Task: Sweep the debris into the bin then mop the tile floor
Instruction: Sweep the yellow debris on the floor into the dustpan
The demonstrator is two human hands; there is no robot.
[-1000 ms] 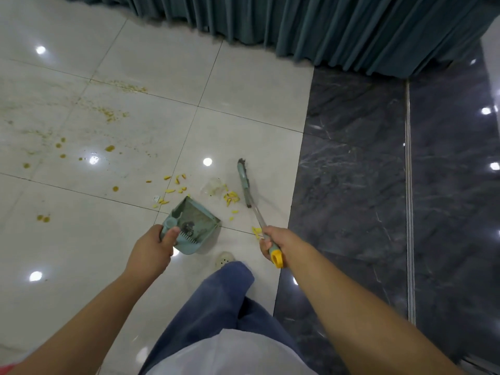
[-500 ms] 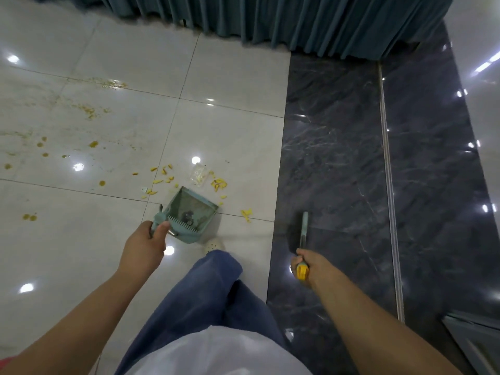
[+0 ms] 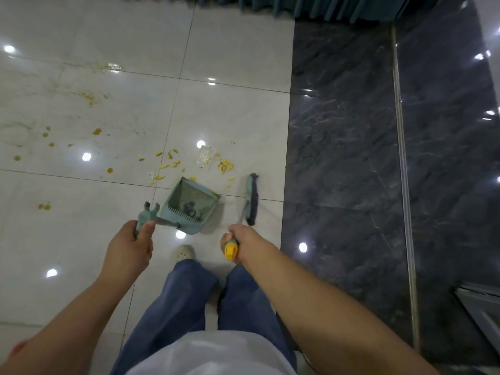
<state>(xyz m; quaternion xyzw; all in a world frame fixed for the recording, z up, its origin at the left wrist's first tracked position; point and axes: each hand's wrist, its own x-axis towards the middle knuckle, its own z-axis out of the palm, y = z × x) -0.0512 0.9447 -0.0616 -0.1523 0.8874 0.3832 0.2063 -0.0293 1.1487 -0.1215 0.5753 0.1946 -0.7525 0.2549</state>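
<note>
Two grips: left hand dustpan, right hand broom

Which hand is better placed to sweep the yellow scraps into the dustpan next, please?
The right hand: it grips the broom, whose head is low, just right of the yellow scraps and the dustpan. The left hand is occupied, gripping the dustpan's handle.

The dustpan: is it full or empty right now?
Nearly empty. The dustpan holds only a small dark clump by its comb teeth; the yellow debris lies on the tile floor outside it.
</note>
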